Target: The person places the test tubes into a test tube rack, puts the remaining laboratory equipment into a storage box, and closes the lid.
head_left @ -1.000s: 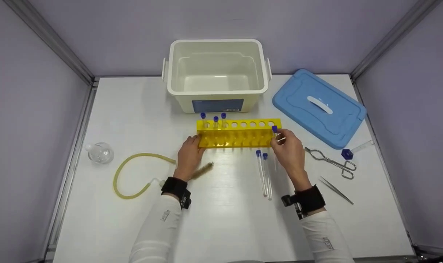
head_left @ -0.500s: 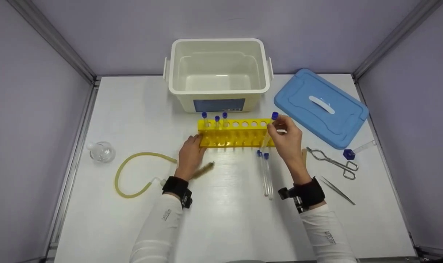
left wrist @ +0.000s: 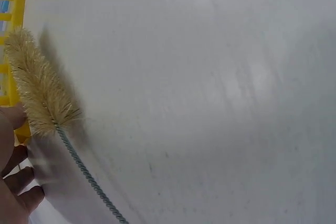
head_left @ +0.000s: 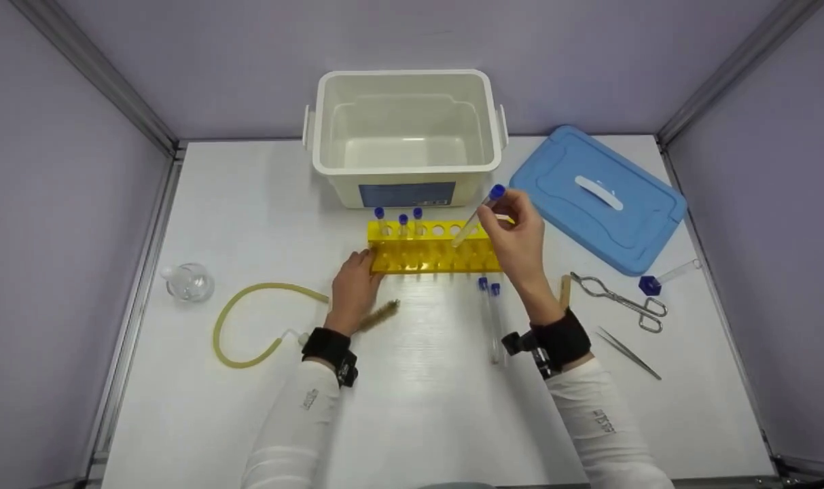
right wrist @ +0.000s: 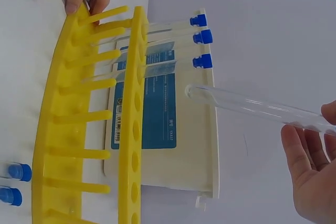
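Note:
My right hand [head_left: 520, 241] pinches a clear test tube [head_left: 471, 224] with a blue cap. The tube slants above the right half of a yellow test tube rack [head_left: 425, 261]; in the right wrist view its rounded bottom is apart from the rack's holes. With thumb and fingers, my left hand [head_left: 352, 288] grips the rack's left end. Three blue-capped test tubes [right wrist: 202, 60] stand in holes at that end. Two more capped tubes [head_left: 483, 302] lie on the table in front of the rack, partly hidden by the right wrist camera. Beside my left hand lies a bristle brush [left wrist: 39, 82].
Behind the rack stands a white bin [head_left: 405, 173], with its blue lid [head_left: 588, 231] to the right. Crucible tongs [head_left: 615, 299], tweezers [head_left: 629, 353] and a tube with a blue base [head_left: 650, 285] lie at right. At left are a rubber hose [head_left: 218, 326] and a glass flask [head_left: 189, 283].
My right hand has risen and moved left with the test tube, from the rack's right end to over its holes. The tube has tilted. My left hand has stayed on the rack.

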The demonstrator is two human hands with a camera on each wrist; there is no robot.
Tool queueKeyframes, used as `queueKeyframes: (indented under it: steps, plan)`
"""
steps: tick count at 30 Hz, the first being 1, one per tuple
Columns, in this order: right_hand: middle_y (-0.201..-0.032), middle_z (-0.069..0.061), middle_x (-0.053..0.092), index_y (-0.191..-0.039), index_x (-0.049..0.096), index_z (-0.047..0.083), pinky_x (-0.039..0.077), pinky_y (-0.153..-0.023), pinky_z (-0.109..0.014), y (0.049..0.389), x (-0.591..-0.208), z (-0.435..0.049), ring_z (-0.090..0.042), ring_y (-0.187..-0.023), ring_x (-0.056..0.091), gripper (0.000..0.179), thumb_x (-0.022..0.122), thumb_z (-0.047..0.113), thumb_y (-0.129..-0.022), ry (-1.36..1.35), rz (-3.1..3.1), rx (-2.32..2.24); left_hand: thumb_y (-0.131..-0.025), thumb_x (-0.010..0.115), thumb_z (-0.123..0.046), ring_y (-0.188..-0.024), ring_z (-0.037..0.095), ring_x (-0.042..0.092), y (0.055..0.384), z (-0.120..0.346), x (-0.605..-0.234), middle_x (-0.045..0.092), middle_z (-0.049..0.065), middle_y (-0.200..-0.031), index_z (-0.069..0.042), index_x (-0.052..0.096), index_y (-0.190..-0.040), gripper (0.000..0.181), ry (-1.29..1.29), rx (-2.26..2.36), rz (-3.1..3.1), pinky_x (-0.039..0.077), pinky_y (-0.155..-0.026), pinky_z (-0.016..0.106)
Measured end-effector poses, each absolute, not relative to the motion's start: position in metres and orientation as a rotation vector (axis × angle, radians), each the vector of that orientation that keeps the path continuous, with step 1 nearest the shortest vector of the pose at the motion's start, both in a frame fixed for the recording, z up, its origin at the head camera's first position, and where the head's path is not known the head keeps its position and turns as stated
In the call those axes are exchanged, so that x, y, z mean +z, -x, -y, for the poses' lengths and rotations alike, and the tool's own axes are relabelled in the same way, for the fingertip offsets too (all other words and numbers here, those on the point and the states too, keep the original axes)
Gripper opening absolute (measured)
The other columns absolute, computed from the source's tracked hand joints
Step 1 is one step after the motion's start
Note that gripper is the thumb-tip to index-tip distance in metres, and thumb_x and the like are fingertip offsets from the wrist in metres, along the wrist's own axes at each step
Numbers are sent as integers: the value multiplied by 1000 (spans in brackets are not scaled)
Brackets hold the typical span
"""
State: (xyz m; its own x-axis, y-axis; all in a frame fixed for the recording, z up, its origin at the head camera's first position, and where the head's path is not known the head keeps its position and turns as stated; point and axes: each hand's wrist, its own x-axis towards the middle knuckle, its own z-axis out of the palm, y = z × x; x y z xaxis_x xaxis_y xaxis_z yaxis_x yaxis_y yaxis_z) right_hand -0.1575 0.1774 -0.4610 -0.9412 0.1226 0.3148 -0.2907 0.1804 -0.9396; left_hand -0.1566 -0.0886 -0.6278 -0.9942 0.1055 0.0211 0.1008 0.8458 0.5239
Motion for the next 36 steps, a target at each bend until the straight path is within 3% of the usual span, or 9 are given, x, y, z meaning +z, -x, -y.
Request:
queueKeyframes:
  steps: [9, 17, 22, 28, 36]
  plan:
    - [-107, -13, 68, -119, 62, -9, 60, -84, -15, 169, -474, -164, -6, -98, 69, 25, 68, 3, -98, -172, 2120, 1796, -106, 64, -25, -138, 41, 57, 154, 87, -627, 57, 22, -151, -4, 51, -154, 54, -149, 872, -2967, 50, -115, 52]
    - [-116, -18, 69, -124, 61, -5, 59, -93, -16, 175, -489, -156, -22, -109, 69, 27, 67, 7, -101, -133, 2260, 1788, -105, 65, -26, -132, 40, 61, 156, 85, -628, 61, 21, -146, -5, 55, -151, 52, -167, 863, -2999, 53, -111, 51]
    - [-121, -21, 69, -126, 61, -5, 61, -97, -27, 178, -495, -151, -32, -114, 70, 28, 67, 7, -101, -180, 2339, 1739, -104, 67, -24, -127, 41, 63, 156, 85, -628, 63, 23, -141, -2, 56, -149, 51, -170, 875, -3014, 55, -107, 51]
    - [-123, -24, 69, -126, 61, -3, 60, -104, -43, 182, -505, -147, -33, -118, 70, 26, 65, 9, -103, -159, 2445, 1716, -103, 68, -24, -123, 40, 65, 157, 87, -628, 65, 22, -137, -3, 57, -148, 51, -153, 877, -3026, 57, -103, 51]
    - [-123, -24, 69, -125, 61, -5, 59, -106, -47, 187, -519, -141, -37, -120, 70, 26, 64, 8, -103, -157, 2556, 1689, -104, 67, -24, -129, 43, 62, 157, 87, -629, 63, 23, -142, -4, 56, -150, 51, -166, 881, -3029, 54, -108, 54]
